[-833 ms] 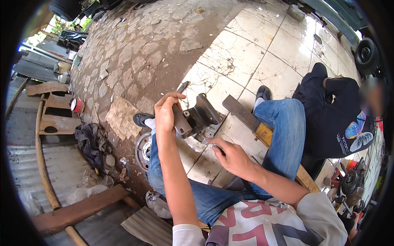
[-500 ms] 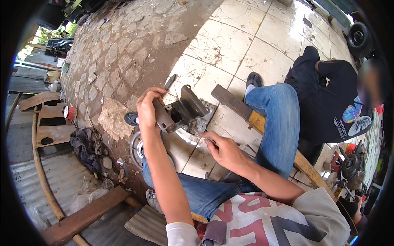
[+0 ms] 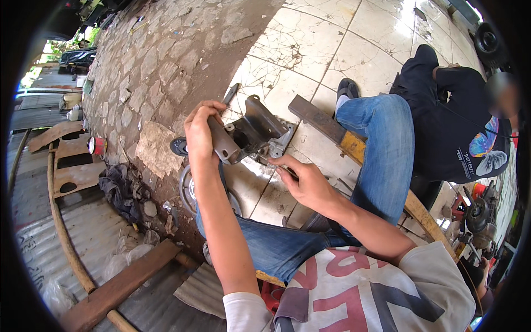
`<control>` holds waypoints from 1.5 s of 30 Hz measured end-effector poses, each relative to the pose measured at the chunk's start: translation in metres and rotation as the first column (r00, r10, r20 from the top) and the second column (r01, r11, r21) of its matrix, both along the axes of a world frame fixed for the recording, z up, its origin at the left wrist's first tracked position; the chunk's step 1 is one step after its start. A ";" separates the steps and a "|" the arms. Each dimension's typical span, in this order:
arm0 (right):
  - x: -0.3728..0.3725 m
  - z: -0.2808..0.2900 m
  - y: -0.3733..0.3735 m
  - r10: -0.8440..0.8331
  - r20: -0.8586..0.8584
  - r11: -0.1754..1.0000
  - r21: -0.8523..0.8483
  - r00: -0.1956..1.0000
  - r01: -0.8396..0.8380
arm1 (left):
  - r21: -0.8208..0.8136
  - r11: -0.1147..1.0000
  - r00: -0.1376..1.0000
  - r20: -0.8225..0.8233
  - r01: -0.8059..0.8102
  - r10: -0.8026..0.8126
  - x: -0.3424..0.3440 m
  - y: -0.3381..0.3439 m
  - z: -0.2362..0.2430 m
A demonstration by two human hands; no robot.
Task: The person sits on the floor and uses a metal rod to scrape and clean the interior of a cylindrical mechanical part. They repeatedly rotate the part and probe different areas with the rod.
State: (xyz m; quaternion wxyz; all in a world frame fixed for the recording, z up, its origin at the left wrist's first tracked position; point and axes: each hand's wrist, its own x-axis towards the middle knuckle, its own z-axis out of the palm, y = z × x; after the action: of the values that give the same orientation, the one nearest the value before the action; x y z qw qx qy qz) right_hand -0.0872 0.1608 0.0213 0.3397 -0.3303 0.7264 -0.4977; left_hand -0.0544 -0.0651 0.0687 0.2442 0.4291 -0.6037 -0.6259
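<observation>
My left hand [image 3: 202, 135] is wrapped round the near end of a dark metal bracket [image 3: 264, 120] with bent, plate-like sides, tilted above the tiled floor. A grey cast metal part [image 3: 281, 145] sits against the bracket's far right side; whether they are joined I cannot tell. Beside that part is my right hand [image 3: 308, 181], with thumb and forefinger closed near its lower edge. Whatever those fingers hold is too small and hidden to name. Past my left fingertips, a dark pointed tool [image 3: 231, 94] shows over the tiles.
A rusty beam with yellow paint [image 3: 351, 145] runs beside my right leg. A metal disc [image 3: 188, 191] lies by my left leg. Another person in dark clothes [image 3: 459, 127] sits at the right. A red tin [image 3: 97, 146] and dark cloth [image 3: 121, 191] are on the left.
The whole view has shifted slightly. The bracket has turned a little in my left hand, so its near face shows differently. My right hand stays close to the cast part.
</observation>
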 end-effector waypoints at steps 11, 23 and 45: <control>-0.017 0.016 -0.024 0.088 -0.161 0.995 0.059 0.983 -0.080 | -0.020 0.999 0.999 -0.019 0.041 -0.042 -0.007 0.008 0.001; 0.010 -0.023 -0.006 -0.109 -0.273 0.989 -0.128 0.956 0.076 | 0.018 1.000 1.000 0.014 -0.012 0.012 -0.013 0.011 0.007; 0.005 -0.011 0.007 -0.019 0.131 1.000 -0.019 0.991 0.021 | 0.021 1.000 0.999 0.046 -0.014 0.013 -0.006 -0.004 0.005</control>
State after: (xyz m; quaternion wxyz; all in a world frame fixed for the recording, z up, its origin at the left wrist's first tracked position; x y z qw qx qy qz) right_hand -0.0820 0.1682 0.0101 0.3782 -0.2932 0.7008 -0.5291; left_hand -0.0608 -0.0694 0.0737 0.2297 0.4500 -0.5996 -0.6206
